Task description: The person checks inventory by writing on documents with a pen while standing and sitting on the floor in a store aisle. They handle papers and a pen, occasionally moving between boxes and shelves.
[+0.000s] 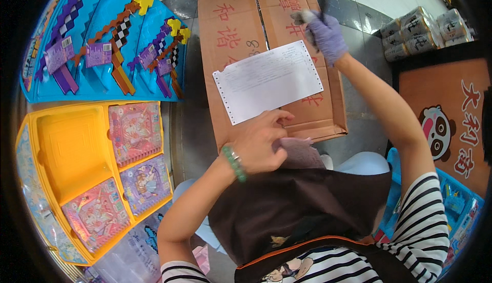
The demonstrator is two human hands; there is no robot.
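Note:
A large cardboard box (pixel 238 21) with red lettering lies before me on the floor, its top seam taped. On it rests a white paper form (pixel 273 79) with punched side strips and faint print. My left hand (pixel 265 140), bare, with a green bead bracelet (pixel 233 163), is over the box's near edge, fingers spread and curled; a pinkish-purple piece (pixel 300 152), perhaps a glove, lies beneath or beside it. My right hand (pixel 324 37), in a lilac knit glove, grips a blurred dark object above the box's far right part; its kind is unclear.
At left stand a blue tray (pixel 92 79) of toy bows with tags and a yellow tray (pixel 73 148) of spiral notebooks. Wrapped cans (pixel 419 29) sit at upper right, above a brown panda panel (pixel 438 129). Another blue tray (pixel 453 190) is at lower right.

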